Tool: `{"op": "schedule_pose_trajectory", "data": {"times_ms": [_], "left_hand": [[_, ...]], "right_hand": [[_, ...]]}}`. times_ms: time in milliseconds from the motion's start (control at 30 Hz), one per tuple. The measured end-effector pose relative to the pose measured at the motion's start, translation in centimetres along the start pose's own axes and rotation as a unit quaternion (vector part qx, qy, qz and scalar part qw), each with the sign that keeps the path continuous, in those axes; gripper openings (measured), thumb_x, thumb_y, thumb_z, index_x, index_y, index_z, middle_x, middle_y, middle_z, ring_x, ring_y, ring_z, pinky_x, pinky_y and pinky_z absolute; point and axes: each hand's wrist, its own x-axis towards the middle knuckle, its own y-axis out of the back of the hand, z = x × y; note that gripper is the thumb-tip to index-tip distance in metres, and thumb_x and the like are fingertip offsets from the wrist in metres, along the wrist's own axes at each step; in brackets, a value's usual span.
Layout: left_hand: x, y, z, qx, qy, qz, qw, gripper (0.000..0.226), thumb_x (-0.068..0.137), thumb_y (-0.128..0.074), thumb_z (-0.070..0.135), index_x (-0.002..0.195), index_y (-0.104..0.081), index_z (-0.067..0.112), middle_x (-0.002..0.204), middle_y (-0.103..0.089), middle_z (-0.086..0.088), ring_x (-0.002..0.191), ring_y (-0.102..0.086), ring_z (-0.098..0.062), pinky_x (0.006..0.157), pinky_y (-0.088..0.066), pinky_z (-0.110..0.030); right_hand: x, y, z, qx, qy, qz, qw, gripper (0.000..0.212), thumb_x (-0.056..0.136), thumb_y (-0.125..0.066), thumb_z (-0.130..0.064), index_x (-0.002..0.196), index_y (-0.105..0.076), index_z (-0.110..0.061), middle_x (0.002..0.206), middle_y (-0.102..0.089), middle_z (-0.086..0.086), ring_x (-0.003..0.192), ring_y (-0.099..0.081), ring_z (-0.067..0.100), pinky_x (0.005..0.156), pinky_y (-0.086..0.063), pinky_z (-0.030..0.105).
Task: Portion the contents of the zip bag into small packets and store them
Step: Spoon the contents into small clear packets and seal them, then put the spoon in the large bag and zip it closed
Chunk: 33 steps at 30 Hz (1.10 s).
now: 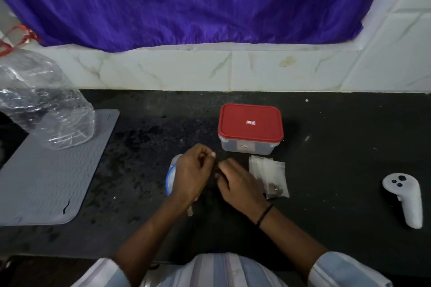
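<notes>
With the zip bag (171, 176) lying under the left hand (191, 173) and something small, hard to identify, apparently pinched between it and the right hand (238, 185), contents could be spilled onto the counter (326, 147) if either pinch is loosened.

Red lid (250, 122), purple curtain (186, 0) (ribbed), grey wavy mat (53, 182).

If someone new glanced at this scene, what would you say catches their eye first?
Probably the purple curtain across the back wall, then the red-lidded container mid-counter. In front of it, the left hand and right hand work close together, small packets lying just right of them.
</notes>
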Motion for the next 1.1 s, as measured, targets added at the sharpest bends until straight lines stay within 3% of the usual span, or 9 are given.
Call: {"op": "schedule_pose_trajectory", "data": {"times_ms": [133,233,433,533,633,767,933,1000,1100], "left_hand": [[-1.5,4.3,-3.2,0.057,-0.050,0.077,0.994,0.008,0.093,-0.066,0.015,0.086,-0.066,0.018,0.079,-0.062,0.009,0.073,-0.061,-0.008,0.064,-0.050,-0.028],[-2.5,6.2,-5.5,0.085,-0.018,0.119,0.989,0.007,0.095,-0.064,0.018,0.089,-0.065,0.019,0.083,-0.061,0.007,0.077,-0.058,-0.012,0.067,-0.050,-0.038],[-3.7,6.4,-8.2,0.014,0.102,0.011,0.995,0.012,0.092,-0.066,0.039,0.094,-0.065,0.027,0.085,-0.068,0.009,0.078,-0.065,-0.004,0.069,-0.055,-0.030],[-3.5,6.4,-8.1,0.010,0.135,0.009,0.991,0.016,0.091,-0.069,0.036,0.086,-0.064,0.022,0.075,-0.068,0.007,0.068,-0.064,-0.002,0.061,-0.052,-0.024],[-3.1,6.5,-8.0,0.029,0.145,-0.001,0.989,0.020,0.092,-0.068,0.036,0.081,-0.059,0.021,0.069,-0.065,0.005,0.063,-0.062,-0.008,0.059,-0.055,-0.033],[-2.9,6.2,-7.9,0.008,0.161,0.020,0.987,0.019,0.093,-0.065,0.027,0.080,-0.055,0.018,0.070,-0.063,0.000,0.067,-0.065,-0.022,0.060,-0.058,-0.047],[-2.5,5.2,-7.3,-0.091,0.225,0.030,0.970,0.012,0.096,-0.063,0.016,0.086,-0.058,0.011,0.074,-0.067,-0.006,0.059,-0.068,-0.012,0.056,-0.060,-0.033],[-2.5,5.0,-6.9,-0.166,0.267,0.024,0.949,0.011,0.097,-0.062,0.014,0.091,-0.059,0.005,0.077,-0.069,-0.012,0.057,-0.069,-0.013,0.056,-0.059,-0.031],[-3.2,4.7,-7.5,-0.262,0.297,0.028,0.918,0.008,0.097,-0.059,0.008,0.094,-0.060,0.001,0.081,-0.071,-0.016,0.067,-0.072,-0.026,0.066,-0.062,-0.043]], "right_hand": [[-0.5,-2.3,-1.1,-0.063,0.134,-0.132,0.980,0.031,0.088,-0.055,-0.021,0.119,-0.057,-0.021,0.109,-0.048,0.000,0.091,-0.049,0.015,0.073,-0.051,0.032],[-1.0,-3.8,-1.6,-0.115,0.192,-0.171,0.960,0.049,0.083,-0.061,-0.029,0.131,-0.053,-0.029,0.122,-0.048,0.004,0.094,-0.048,0.018,0.075,-0.045,0.031],[-0.9,-5.8,-2.7,-0.088,0.201,-0.085,0.972,0.022,0.090,-0.056,-0.027,0.108,-0.069,-0.022,0.108,-0.061,0.003,0.086,-0.052,0.019,0.065,-0.050,0.034],[-0.8,-5.8,-2.8,-0.049,0.184,-0.048,0.981,0.020,0.092,-0.058,-0.017,0.108,-0.069,-0.013,0.116,-0.062,0.004,0.096,-0.057,0.019,0.080,-0.052,0.033],[-0.9,-5.3,-3.5,0.023,0.142,0.015,0.990,0.017,0.095,-0.053,-0.012,0.106,-0.065,-0.006,0.115,-0.064,0.008,0.106,-0.060,0.020,0.094,-0.049,0.034],[-0.7,-4.5,-5.1,0.063,0.120,0.058,0.989,0.013,0.093,-0.047,-0.011,0.099,-0.058,-0.012,0.093,-0.059,0.003,0.080,-0.056,0.014,0.072,-0.051,0.031],[-0.5,-5.9,-5.5,-0.039,0.081,-0.047,0.995,0.029,0.087,-0.059,-0.044,0.104,-0.054,-0.020,0.096,-0.057,-0.001,0.076,-0.055,0.012,0.063,-0.048,0.026],[-0.4,-6.5,-5.3,-0.082,0.070,-0.036,0.993,0.019,0.086,-0.057,-0.034,0.099,-0.052,-0.020,0.089,-0.057,0.000,0.069,-0.056,0.016,0.057,-0.051,0.031],[-0.2,-6.8,-5.2,-0.125,0.053,-0.030,0.990,0.011,0.086,-0.059,-0.022,0.096,-0.056,-0.018,0.080,-0.061,0.001,0.065,-0.059,0.018,0.054,-0.052,0.034]]}}
